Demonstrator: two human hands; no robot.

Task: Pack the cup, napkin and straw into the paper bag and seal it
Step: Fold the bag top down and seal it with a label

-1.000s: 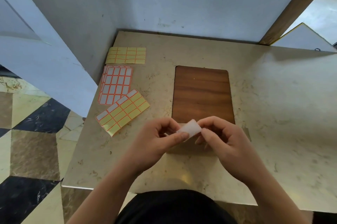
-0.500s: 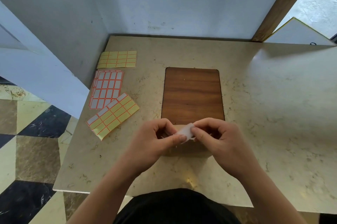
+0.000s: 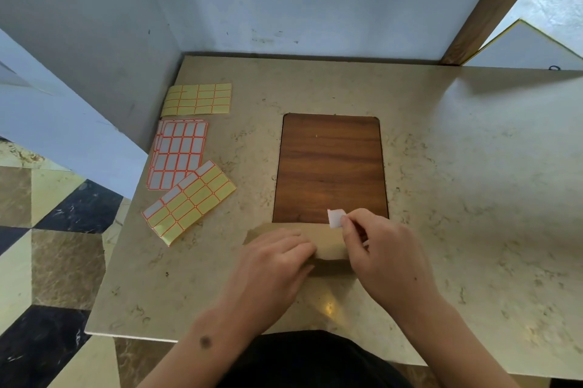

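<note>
We find the paper bag point(image 3: 325, 237) lying flat on the marble-patterned table point(image 3: 473, 198), at the near end of a dark wooden board point(image 3: 329, 166), with its folded top band running left to right just below the board's near edge. The left hand point(image 3: 271, 267) rests on the left part of that folded band, fingers laid over it and pressing it down; we cannot tell whether the fingertips curl round the fold. The right hand point(image 3: 378, 255) sits at the right end of the band and pinches a small white sticker point(image 3: 336, 218) between thumb and forefinger, the sticker standing up over the line where the bag meets the board. We cannot tell whether the sticker already touches the paper. The cup, napkin and straw are not visible; whether they are inside the bag cannot be judged. To the left of the board we note three lots of label sheets: a yellow sheet point(image 3: 197, 99) nearest the wall, a stack of white labels with red borders point(image 3: 178, 154) below it, and a partly used yellow sheet point(image 3: 189, 201) overlapping that stack's near corner at an angle.
</note>
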